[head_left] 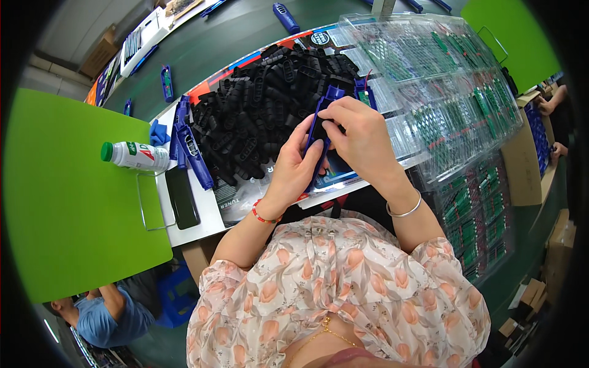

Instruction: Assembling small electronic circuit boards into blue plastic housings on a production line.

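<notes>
Before your chest [337, 264], your left hand [297, 163] is gripping a blue casing [317, 129]; over it your right hand [364, 134] is pinching narrowly, on what I cannot tell. Beyond, black parts [254, 104] are lying heaped; farther, a blue device [286, 18] is resting.

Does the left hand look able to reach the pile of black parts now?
Probably yes: the pile of black parts lies just beyond the left hand, with nothing visible between, though that hand holds the blue casing.

Lime-green panels [67, 196] on both sides, dark green worktop [236, 30], grey wall [73, 30], blue stool [174, 297].
</notes>
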The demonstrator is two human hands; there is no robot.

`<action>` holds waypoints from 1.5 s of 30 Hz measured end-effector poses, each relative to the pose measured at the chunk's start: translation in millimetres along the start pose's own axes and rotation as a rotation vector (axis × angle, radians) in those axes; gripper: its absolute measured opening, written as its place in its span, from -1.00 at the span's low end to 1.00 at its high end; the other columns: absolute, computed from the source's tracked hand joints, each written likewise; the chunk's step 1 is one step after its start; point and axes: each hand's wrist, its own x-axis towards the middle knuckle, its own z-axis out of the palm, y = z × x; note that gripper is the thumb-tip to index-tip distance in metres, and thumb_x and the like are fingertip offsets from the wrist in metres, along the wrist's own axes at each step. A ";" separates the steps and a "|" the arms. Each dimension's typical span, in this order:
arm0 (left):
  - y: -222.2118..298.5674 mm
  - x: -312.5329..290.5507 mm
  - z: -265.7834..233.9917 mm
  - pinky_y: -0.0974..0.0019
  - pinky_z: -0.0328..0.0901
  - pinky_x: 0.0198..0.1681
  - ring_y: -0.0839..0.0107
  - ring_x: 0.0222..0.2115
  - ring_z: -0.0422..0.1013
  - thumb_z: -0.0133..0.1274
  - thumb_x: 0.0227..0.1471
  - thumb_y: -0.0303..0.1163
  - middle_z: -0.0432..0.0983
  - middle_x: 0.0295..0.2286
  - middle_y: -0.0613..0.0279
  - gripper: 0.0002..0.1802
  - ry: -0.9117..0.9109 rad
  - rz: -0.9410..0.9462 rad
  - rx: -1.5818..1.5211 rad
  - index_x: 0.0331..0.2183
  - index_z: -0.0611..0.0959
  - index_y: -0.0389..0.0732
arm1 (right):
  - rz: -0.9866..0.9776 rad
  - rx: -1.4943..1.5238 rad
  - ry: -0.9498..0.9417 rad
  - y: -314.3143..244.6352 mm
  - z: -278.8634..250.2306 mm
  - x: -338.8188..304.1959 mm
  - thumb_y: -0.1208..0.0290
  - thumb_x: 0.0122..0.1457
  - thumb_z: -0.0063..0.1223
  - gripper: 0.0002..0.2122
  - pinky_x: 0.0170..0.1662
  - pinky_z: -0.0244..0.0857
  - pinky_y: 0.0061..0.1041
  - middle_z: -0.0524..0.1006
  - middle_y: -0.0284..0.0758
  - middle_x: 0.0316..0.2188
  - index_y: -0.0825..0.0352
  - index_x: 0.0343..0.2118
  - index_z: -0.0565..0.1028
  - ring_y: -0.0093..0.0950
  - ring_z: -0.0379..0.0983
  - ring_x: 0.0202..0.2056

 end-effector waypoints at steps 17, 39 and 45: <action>9.5 9.7 27.8 0.53 0.33 -0.52 0.59 -0.60 0.40 -0.07 0.25 -0.43 0.54 -0.47 0.22 -0.49 0.016 0.035 -0.022 0.20 0.29 -0.28 | 0.226 0.148 -0.001 11.7 -68.5 16.2 0.53 -0.04 0.20 -0.58 -0.35 0.41 -0.47 0.45 -0.27 -0.26 0.23 -0.04 0.47 -0.40 0.52 -0.41; 2.4 23.2 22.3 0.35 0.39 -0.34 0.42 -0.44 0.44 -0.25 0.30 -0.27 0.52 -0.30 0.04 -0.47 -0.056 -0.116 -0.450 0.24 0.20 -0.24 | 0.300 -0.210 0.380 113.2 -188.8 35.9 0.50 0.11 0.14 -0.76 -0.40 0.45 -0.49 0.61 -0.26 -0.43 0.30 -0.12 0.55 -0.41 0.57 -0.42; -1.0 26.5 19.6 0.35 0.44 -0.26 0.43 -0.40 0.48 -0.23 0.32 -0.25 0.53 -0.25 0.02 -0.41 -0.113 -0.129 -0.541 0.30 0.08 -0.15 | 0.405 0.598 0.220 12.7 -100.8 1.5 0.55 0.12 0.19 -0.79 -0.45 0.38 -0.71 0.59 -0.35 -0.35 0.42 -0.16 0.52 -0.66 0.52 -0.38</action>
